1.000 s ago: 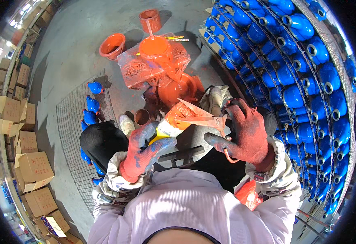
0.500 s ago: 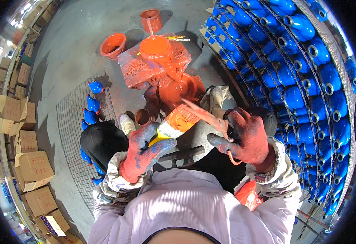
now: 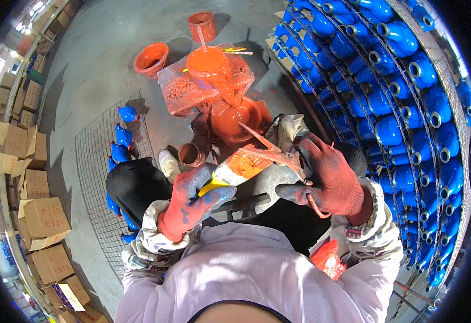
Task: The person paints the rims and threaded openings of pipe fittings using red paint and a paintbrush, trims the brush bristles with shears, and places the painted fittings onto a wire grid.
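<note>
My left hand (image 3: 195,196), in a red and blue-grey work glove, is closed round the yellow handle of a paintbrush (image 3: 239,168). The brush has a pale band and orange-painted bristles that point up and to the right. In my right hand (image 3: 327,177), gloved the same way, is a pair of paint-stained scissors (image 3: 280,152). Their blades are spread apart at the bristle end; one lies over the bristles, the other points up and away to the left. A handle loop sticks out below my right fingers.
Ahead, an orange paint bucket (image 3: 208,60) stands on a plastic-covered stand, with a paint-filled basin (image 3: 235,121) below. Two more orange tubs (image 3: 152,58) are farther off. Blue castings line a wire mesh (image 3: 92,156) at left and fill a rack (image 3: 375,102) at right. Cartons (image 3: 44,223) line the far left.
The scissors' blades have opened wider and come over the bristles. My right hand has shifted slightly to the right, and the brush has tilted a little lower.
</note>
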Available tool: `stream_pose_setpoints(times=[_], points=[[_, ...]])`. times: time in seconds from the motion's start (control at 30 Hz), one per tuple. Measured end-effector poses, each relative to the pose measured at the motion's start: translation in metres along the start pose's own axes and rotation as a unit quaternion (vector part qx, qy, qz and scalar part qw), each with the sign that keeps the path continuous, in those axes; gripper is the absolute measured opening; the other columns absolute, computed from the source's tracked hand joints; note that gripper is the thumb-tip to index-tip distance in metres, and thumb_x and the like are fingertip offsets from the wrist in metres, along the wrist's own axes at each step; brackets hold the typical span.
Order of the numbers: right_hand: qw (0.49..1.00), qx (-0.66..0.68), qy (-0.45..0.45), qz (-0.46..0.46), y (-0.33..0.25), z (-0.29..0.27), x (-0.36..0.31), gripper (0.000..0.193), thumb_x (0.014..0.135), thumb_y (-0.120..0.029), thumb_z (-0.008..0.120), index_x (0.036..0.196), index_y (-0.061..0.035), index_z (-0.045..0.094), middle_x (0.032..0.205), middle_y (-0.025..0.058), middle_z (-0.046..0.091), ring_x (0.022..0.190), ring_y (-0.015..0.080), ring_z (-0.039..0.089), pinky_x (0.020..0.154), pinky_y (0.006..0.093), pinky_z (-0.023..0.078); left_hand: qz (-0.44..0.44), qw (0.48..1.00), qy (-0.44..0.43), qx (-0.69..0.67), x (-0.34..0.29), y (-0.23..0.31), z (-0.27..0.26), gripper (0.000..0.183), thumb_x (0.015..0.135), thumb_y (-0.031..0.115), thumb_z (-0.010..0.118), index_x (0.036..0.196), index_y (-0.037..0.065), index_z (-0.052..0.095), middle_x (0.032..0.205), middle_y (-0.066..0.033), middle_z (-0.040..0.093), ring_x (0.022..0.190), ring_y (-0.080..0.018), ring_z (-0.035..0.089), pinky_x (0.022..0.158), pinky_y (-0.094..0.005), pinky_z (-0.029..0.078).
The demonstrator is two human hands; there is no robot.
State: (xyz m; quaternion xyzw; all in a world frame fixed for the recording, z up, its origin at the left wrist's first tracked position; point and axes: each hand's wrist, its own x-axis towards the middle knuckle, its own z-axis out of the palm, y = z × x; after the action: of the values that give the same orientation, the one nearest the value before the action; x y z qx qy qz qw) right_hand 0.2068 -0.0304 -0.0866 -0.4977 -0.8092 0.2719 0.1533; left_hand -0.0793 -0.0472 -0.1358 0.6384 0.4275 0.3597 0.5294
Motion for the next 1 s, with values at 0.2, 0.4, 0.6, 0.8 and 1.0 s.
stream_pose_setpoints(times=[0.2, 0.4, 0.6, 0.8, 1.0], points=[[0.999, -0.012, 0.038, -0.021, 0.002, 0.005, 0.003, 0.067, 0.059, -0.045, 0.078, 0.099, 0.0025, 0.054, 0.091, 0.0202, 0.055, 0.078, 0.0447, 0.057, 0.068, 0.0445, 0.047, 0.007, 1.000, -0.015, 0.004, 0.001, -0.001, 0.001, 0.026, 0.081, 0.017, 0.075, 0.090, -0.004, 0.060, 0.073, -0.0083, 0.051, 0.061, -0.0147, 0.045, 0.056, -0.0301, 0.038], [1.000, -0.004, 0.020, -0.020, 0.001, 0.000, 0.004, 0.064, 0.059, -0.043, 0.078, 0.097, 0.0033, 0.055, 0.090, 0.0209, 0.055, 0.076, 0.0448, 0.056, 0.066, 0.0448, 0.046, 0.056, 0.998, -0.008, -0.005, 0.005, -0.004, 0.004, 0.028, 0.080, 0.017, 0.075, 0.091, -0.004, 0.061, 0.073, -0.0091, 0.052, 0.061, -0.0153, 0.046, 0.056, -0.0297, 0.039], [0.998, -0.021, 0.044, -0.049, 0.002, 0.003, 0.001, 0.069, 0.066, -0.053, 0.077, 0.100, 0.0033, 0.056, 0.082, 0.0222, 0.056, 0.070, 0.0431, 0.059, 0.059, 0.0463, 0.047, 0.081, 0.996, -0.026, 0.020, 0.004, -0.007, 0.000, 0.028, 0.083, 0.020, 0.074, 0.086, -0.003, 0.058, 0.068, -0.0070, 0.050, 0.055, -0.0121, 0.050, 0.052, -0.0287, 0.039], [0.998, -0.027, 0.027, -0.052, -0.001, 0.001, -0.003, 0.063, 0.066, -0.048, 0.078, 0.098, 0.0023, 0.059, 0.077, 0.0196, 0.058, 0.063, 0.0412, 0.058, 0.055, 0.0442, 0.046, 0.055, 0.998, -0.030, 0.001, 0.001, -0.007, 0.002, 0.028, 0.085, 0.021, 0.072, 0.087, -0.003, 0.058, 0.066, -0.0054, 0.049, 0.050, -0.0096, 0.050, 0.049, -0.0276, 0.038], [0.965, 0.204, 0.160, 0.032, 0.038, 0.028, -0.029, 0.060, 0.076, -0.048, 0.074, 0.098, 0.0036, 0.055, 0.071, 0.0046, 0.054, 0.061, 0.0149, 0.054, 0.056, 0.0315, 0.044, 0.063, 0.997, -0.036, -0.017, 0.003, -0.006, 0.003, 0.029, 0.084, 0.020, 0.073, 0.096, -0.003, 0.060, 0.070, -0.0054, 0.054, 0.056, -0.0103, 0.053, 0.052, -0.0264, 0.040]])
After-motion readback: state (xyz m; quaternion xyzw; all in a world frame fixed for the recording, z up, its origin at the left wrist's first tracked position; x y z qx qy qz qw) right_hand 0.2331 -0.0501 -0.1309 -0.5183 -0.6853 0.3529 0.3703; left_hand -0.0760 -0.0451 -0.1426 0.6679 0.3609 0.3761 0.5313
